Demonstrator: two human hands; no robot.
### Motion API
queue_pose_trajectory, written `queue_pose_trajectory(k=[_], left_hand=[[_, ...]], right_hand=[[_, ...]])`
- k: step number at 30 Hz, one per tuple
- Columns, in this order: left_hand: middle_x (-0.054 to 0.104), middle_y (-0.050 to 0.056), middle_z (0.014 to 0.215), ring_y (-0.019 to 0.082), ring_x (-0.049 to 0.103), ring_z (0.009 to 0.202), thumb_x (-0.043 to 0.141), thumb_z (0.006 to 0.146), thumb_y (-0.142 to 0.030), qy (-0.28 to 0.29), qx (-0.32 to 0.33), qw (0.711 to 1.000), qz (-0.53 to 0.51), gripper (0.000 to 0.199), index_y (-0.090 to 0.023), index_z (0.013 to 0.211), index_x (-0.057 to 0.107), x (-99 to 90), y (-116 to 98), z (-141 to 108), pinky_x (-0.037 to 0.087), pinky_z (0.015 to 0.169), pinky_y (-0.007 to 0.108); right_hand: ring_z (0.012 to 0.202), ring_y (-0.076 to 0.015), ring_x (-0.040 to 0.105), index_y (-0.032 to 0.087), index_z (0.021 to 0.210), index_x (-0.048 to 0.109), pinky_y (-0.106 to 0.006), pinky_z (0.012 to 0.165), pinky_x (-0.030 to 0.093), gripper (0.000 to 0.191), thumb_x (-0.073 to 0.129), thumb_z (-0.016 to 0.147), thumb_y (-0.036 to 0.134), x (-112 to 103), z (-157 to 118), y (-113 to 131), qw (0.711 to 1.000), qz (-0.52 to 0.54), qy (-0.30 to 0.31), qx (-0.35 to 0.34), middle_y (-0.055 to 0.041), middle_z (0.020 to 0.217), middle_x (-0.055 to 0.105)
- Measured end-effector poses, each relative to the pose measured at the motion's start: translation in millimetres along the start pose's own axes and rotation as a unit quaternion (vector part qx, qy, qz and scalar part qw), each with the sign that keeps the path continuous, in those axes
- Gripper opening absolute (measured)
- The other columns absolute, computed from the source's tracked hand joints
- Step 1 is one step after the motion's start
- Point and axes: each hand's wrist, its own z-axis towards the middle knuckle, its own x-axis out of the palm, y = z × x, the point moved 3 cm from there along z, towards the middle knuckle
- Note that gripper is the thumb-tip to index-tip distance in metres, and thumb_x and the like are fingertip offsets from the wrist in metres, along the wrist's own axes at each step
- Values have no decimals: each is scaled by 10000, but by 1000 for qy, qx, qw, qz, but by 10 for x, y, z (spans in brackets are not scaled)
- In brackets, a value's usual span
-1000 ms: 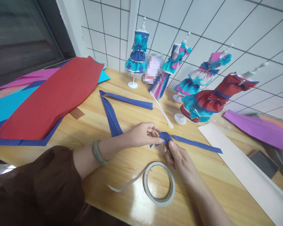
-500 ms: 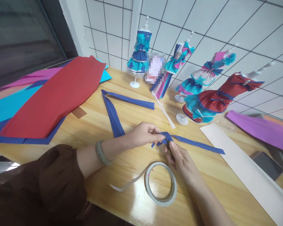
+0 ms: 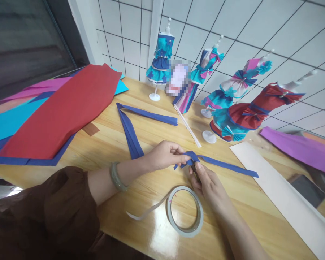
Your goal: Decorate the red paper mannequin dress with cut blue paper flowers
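Above the middle of the table, my left hand (image 3: 170, 154) pinches a small piece of blue crepe paper (image 3: 193, 156) between thumb and fingertips. Close beside it, my right hand (image 3: 206, 178) is closed around dark scissors (image 3: 194, 169), mostly hidden by the fingers, with their tip at the blue piece. A narrow blue strip (image 3: 227, 166) lies to the right of both hands. Behind my left wrist a longer folded blue strip (image 3: 130, 133) rests on the wood. Just below the hands lies a roll of double-sided tape (image 3: 168, 211), its loose end curling left.
Small dress forms in paper dresses (image 3: 160, 59) (image 3: 249, 112) stand along the tiled wall. Red paper (image 3: 67, 112) tops a coloured stack at left. A thin white strip (image 3: 188, 126) lies near the back. At right are a white sheet (image 3: 281, 195), purple paper (image 3: 298, 148) and a dark phone-like object (image 3: 307, 189).
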Motion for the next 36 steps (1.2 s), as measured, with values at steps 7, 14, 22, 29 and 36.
queue_pose_trajectory(k=[7, 14, 22, 29, 36], left_hand=[[590, 5, 608, 65, 519, 553, 654, 684, -254, -3, -4, 1000, -6, 175, -86, 700, 610, 12, -8, 3, 401, 540, 184], [584, -2, 600, 57, 513, 543, 646, 674, -169, -10, -4, 1000, -22, 108, -86, 712, 587, 26, -25, -1, 394, 531, 179], [580, -8, 622, 54, 518, 556, 668, 654, -159, -14, -21, 999, -36, 140, -93, 741, 580, 47, -46, -7, 401, 538, 174], [603, 25, 638, 65, 528, 558, 569, 758, -265, -10, -33, 999, -4, 183, -94, 693, 585, 21, -95, -30, 404, 526, 179], [588, 11, 586, 64, 520, 537, 579, 726, -224, -7, -62, 998, -19, 145, -91, 673, 591, 37, -126, -30, 390, 506, 176]], right_hand=[[411, -88, 260, 193, 738, 426, -228, 423, 218, 428, 285, 863, 577, -8, -13, 12, 1000, -10, -1, 0, 78, 473, 282], [408, -90, 269, 194, 718, 421, -229, 423, 227, 429, 280, 868, 570, -3, -16, 34, 1000, -14, -8, -2, 74, 469, 297], [409, -89, 275, 194, 716, 426, -233, 428, 238, 428, 279, 873, 563, -14, -9, 32, 1000, -15, -12, -9, 73, 467, 302], [397, -90, 280, 192, 729, 439, -234, 415, 234, 437, 299, 855, 587, -10, -4, 15, 1000, -13, -9, 0, 75, 466, 304], [400, -85, 275, 187, 730, 442, -233, 413, 227, 422, 299, 870, 559, -2, -11, 34, 1000, -6, -7, -4, 75, 468, 304]])
